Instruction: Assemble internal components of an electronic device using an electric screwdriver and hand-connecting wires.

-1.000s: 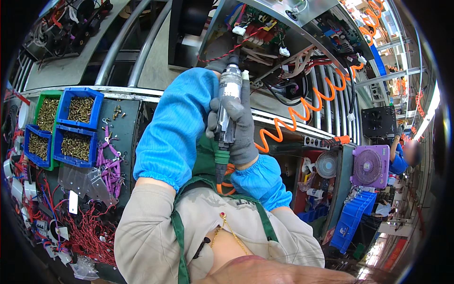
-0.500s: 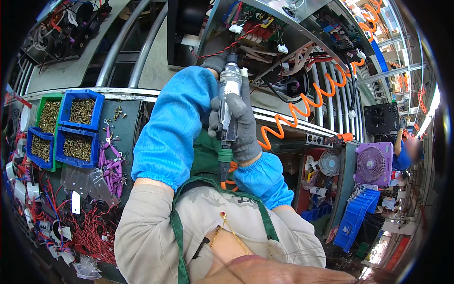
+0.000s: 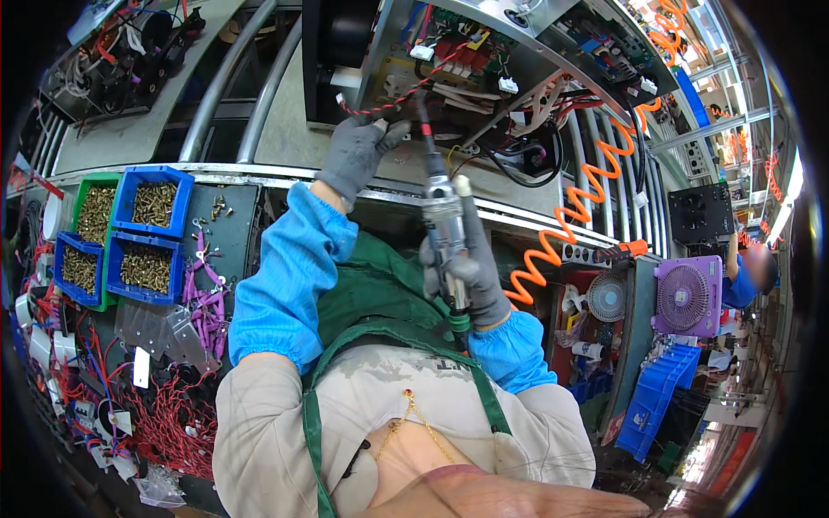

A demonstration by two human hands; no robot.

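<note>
My right hand [image 3: 480, 281], in a grey glove, is wrapped round a silver air screwdriver [image 3: 444, 217]. Its forefinger lies stretched along the tool, and the bit points up towards an opened metal case [image 3: 553, 53]. A green fitting sits at the tool's lower end. My left hand [image 3: 356, 157], also gloved, is at the near edge of that case, with fingers bent together; whatever they may hold is too small to make out. Above it hangs a twisted red and black wire [image 3: 406, 99] with a white plug. Circuit boards [image 3: 466, 52] and cables fill the case.
At left, blue bins [image 3: 155, 177] and a green bin [image 3: 82, 183] hold brass screws. Purple cable pieces [image 3: 203, 311] and red wires [image 3: 173, 423] lie nearby. A coiled orange hose [image 3: 566, 216] runs on the right, near a purple fan [image 3: 686, 295]. Another person [image 3: 741, 281] is far right.
My left hand has come away from the tool's tip, back and to the left. My right hand has drawn the screwdriver down and right, out of the case, and its bit now shows.
</note>
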